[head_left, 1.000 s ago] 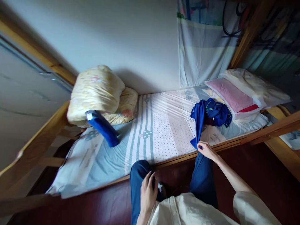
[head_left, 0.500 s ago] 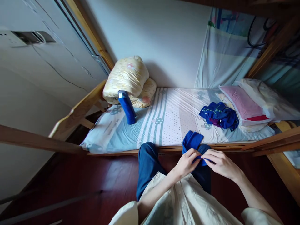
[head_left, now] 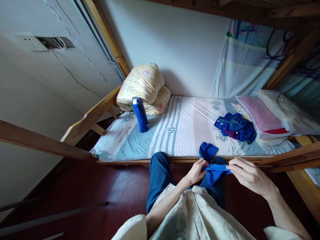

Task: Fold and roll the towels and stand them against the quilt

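Observation:
A soft blue piece of cloth (head_left: 217, 169), its exact kind not clear, is stretched between my hands above my right knee. My left hand (head_left: 198, 171) is closed on one end of it. The other end is pinched in the fingers of my right hand (head_left: 250, 175). Part of the cloth hangs below the stretched band, and more blue fabric lies just beyond, against the bed edge. On the bed to the right is a crumpled heap of dark blue clothes (head_left: 236, 126) with green trim and a purple piece.
The lower bunk (head_left: 182, 143) has a patterned sheet and a wooden frame. A blue folded bundle (head_left: 140, 115) stands on it near a yellow quilt (head_left: 142, 83). Pillows (head_left: 266, 115) lie at the right end. A wooden rail (head_left: 45, 145) crosses at left.
My hands have moved apart, the right one going right, drawing the blue cloth out into a taut band. The view has shifted slightly.

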Motion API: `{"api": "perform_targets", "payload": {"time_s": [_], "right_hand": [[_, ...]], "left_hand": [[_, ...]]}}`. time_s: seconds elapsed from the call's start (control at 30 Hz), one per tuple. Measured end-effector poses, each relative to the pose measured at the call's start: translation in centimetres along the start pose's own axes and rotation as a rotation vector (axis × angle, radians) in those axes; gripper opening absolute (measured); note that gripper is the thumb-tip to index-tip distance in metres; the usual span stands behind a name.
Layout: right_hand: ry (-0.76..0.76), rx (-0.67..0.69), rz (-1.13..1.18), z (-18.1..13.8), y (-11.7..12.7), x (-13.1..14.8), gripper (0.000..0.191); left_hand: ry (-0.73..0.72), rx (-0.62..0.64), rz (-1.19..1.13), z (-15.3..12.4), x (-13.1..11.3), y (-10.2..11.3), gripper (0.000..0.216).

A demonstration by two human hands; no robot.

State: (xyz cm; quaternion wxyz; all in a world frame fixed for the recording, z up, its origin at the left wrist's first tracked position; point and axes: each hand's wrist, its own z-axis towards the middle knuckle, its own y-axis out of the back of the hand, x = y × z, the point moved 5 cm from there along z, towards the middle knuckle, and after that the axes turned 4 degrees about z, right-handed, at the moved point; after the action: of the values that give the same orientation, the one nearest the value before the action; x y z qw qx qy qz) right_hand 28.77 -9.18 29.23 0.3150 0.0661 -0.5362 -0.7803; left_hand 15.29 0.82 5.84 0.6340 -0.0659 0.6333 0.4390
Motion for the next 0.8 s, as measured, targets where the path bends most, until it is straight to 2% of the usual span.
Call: {"api": "perform_targets", "payload": {"time_s": [0.07, 0.17, 0.3, 0.4, 0.5, 0.6, 0.8], "right_hand": [[-0.023, -0.073, -0.021, -0.6, 1.5, -0.3, 0.032], [-0.098, -0.221, -0.108, -1.9, 4.0, -1.5, 0.024], [-0.143, -0.378, -0.273, -4.1, 6.5, -3.3, 0.022], [-0.143, -0.450, -0.329, -5.3, 7.1, -4.2, 0.022], [-0.177, -0.467, -0.307, -5.7, 6.9, -5.1, 0.021], [-0.220, -0.467, -0.284, -5.5, 6.5, -6.2, 0.017], [-0.266, -0.526, -0.291, -4.6, 6.8, -9.1, 0.015]], "left_hand": [[0.050, -0.020, 0.027, 0.1, 2.1, -0.1, 0.031], [0.117, -0.060, 0.082, -0.4, 5.4, 1.2, 0.030], [0.172, -0.136, 0.160, -2.4, 9.1, 4.7, 0.032], [0.191, -0.226, 0.242, -4.2, 10.7, 7.7, 0.030], [0.185, -0.306, 0.347, -5.1, 11.2, 10.7, 0.025], [0.181, -0.400, 0.455, -4.6, 10.7, 14.0, 0.020], [0.126, -0.714, 0.654, -1.7, 7.6, 23.3, 0.017]]}}
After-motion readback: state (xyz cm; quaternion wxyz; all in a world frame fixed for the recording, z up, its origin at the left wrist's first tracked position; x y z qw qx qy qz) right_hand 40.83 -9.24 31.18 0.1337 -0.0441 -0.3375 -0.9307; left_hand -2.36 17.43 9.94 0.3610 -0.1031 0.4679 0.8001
